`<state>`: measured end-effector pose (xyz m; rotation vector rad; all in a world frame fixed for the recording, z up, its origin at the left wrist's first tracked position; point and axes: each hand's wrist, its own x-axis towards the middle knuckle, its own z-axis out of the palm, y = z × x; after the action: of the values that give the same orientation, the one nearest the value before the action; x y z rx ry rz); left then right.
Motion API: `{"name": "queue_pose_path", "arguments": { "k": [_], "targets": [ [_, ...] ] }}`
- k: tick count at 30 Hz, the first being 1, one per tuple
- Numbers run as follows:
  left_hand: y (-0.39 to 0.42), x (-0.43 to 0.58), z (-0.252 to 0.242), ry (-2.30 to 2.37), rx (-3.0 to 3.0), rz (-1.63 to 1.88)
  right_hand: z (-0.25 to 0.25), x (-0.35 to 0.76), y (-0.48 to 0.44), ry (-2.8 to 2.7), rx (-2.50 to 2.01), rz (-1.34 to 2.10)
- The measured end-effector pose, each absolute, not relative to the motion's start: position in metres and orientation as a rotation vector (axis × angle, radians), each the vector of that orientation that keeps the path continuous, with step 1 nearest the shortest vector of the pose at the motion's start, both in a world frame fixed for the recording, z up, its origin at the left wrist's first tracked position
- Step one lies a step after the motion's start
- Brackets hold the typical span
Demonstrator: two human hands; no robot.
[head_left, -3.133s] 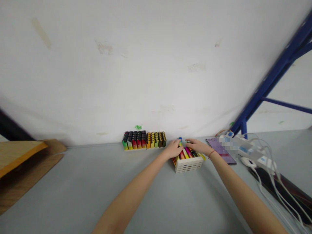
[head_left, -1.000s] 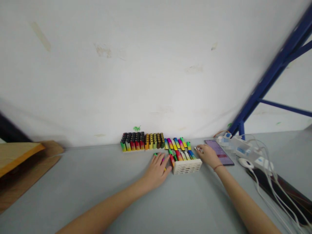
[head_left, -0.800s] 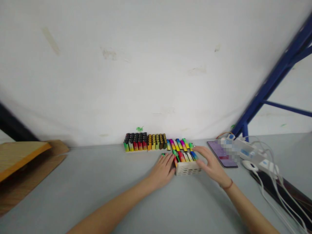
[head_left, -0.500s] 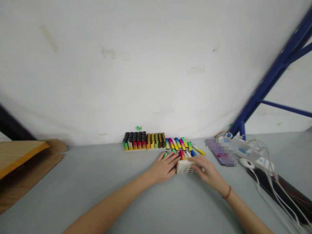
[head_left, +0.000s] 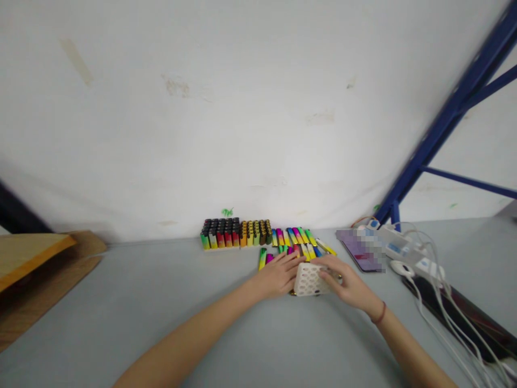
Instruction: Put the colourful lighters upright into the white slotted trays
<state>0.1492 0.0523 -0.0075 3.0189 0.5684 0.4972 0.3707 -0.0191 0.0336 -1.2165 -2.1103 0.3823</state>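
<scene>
My right hand (head_left: 345, 280) grips a white perforated holder (head_left: 310, 280) by its right side, thumb across its holed face. The holder is tilted so that rows of round holes face me. Small ends of what look like lighters show at its lower edge. My left hand (head_left: 278, 276) lies flat with fingers stretched out, its fingertips over loose lighters and close against the holder's left side. Colourful lighters (head_left: 293, 237) lie in a row behind both hands. A green and yellow lighter (head_left: 262, 258) shows left of my left fingers; others are partly hidden beneath them.
Black-topped lighters (head_left: 221, 234) stand upright in a block by the wall, beside gold-topped lighters (head_left: 256, 234). A phone (head_left: 355, 250), a power strip (head_left: 398, 242) and white cables (head_left: 448, 302) lie to the right. Brown cardboard (head_left: 86, 242) sits at the far left.
The holder has tipped, so its holed face now turns up towards me. My left hand has shifted slightly, and more lighters show to its left. The view has moved a little.
</scene>
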Motion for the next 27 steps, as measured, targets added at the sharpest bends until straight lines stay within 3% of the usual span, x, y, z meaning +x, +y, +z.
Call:
{"name": "queue_pose_path", "arguments": {
  "k": [13,19,27],
  "targets": [
    [0.042,0.155,-0.003,0.703,3.014,0.571,0.029,0.378,-0.049,-2.054,-1.218,0.329],
    [0.034,0.166,-0.013,0.394,3.048,0.507,0.024,0.376,-0.055,-2.036,-1.192,0.343],
    [0.037,0.165,-0.009,0.482,3.032,0.508,0.027,0.374,-0.068,-2.022,-1.178,0.35]
  ]
}}
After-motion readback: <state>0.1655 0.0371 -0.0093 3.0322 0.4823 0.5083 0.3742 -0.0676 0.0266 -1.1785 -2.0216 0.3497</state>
